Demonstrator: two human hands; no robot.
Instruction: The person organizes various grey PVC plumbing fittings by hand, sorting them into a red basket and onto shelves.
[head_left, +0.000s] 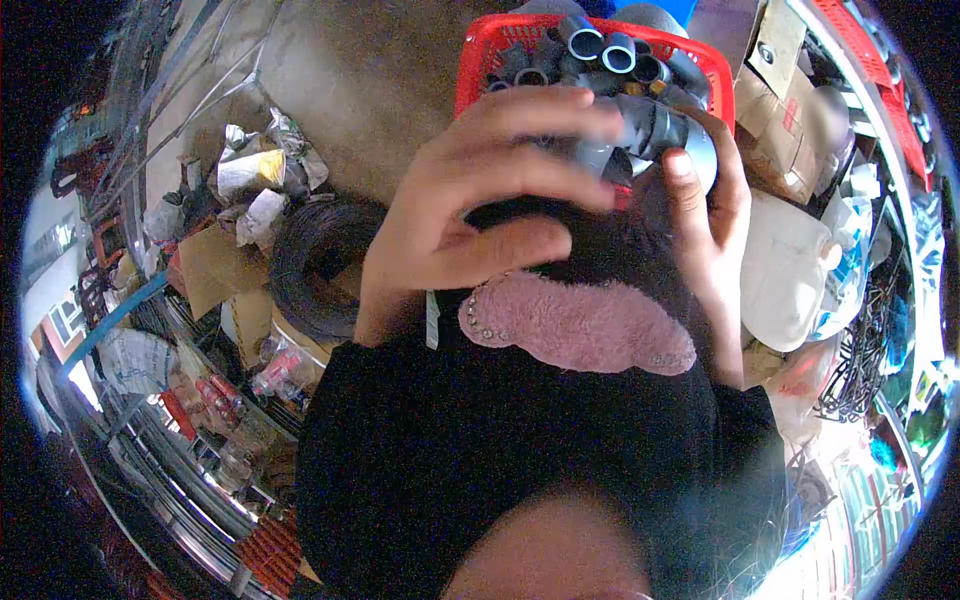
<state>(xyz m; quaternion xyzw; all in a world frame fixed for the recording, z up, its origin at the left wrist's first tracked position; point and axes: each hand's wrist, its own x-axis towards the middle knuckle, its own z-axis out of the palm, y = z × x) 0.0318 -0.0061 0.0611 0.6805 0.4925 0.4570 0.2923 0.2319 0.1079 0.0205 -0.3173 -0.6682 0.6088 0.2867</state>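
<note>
A grey plastic pipe fitting [698,150] sits in my right hand [712,215], with the thumb on its near side and the fingers curled round the far right side. My left hand [485,190] reaches in from the left, its fingers stretched and spread apart. The blurred fingertips are right at the left end of the fitting, and its thumb points right, below them. Just beyond both hands stands a red plastic basket [465,75] full of grey pipe fittings [618,55], several showing round open ends. My hands hide the basket's near side.
Pink fuzzy fabric [580,325] lies across my dark top. To the left are a coil of dark wire [325,260], crumpled wrappers [265,165] and cardboard [215,265]. On the right stand a cardboard box [785,140] and a white plastic jug [785,270].
</note>
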